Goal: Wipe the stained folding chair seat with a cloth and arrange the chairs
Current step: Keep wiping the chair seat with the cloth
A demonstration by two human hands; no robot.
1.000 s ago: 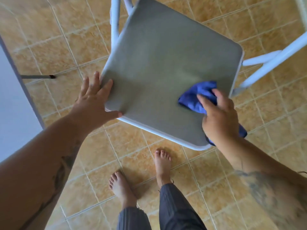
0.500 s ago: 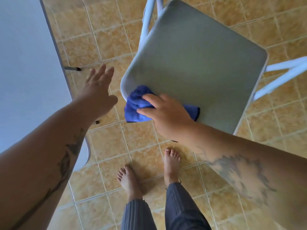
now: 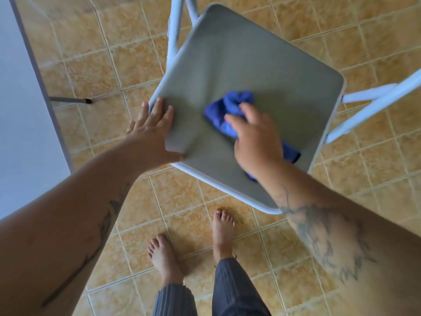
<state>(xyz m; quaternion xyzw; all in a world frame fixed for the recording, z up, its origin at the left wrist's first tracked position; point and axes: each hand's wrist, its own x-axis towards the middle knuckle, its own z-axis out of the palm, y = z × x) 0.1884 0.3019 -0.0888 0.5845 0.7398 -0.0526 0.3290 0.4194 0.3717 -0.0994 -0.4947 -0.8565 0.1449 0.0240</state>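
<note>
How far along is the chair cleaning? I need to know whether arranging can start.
Done: no stain shows on the uncovered grey seat. In hand: the right hand presses the blue cloth mid-seat, while the left hand braces the seat's near-left corner. Left: any marks under the cloth are hidden, and arranging has not begun; only this one chair is in view.

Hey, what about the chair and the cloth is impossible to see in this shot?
Head view only:
- Chair backrest and feet: cut off by the top and right edges.
- Stain on the seat: none visible; right hand and cloth hide part.
- Cloth: motion-blurred, partly under that hand.
- Left hand fingertips: curl past the seat edge.
</note>
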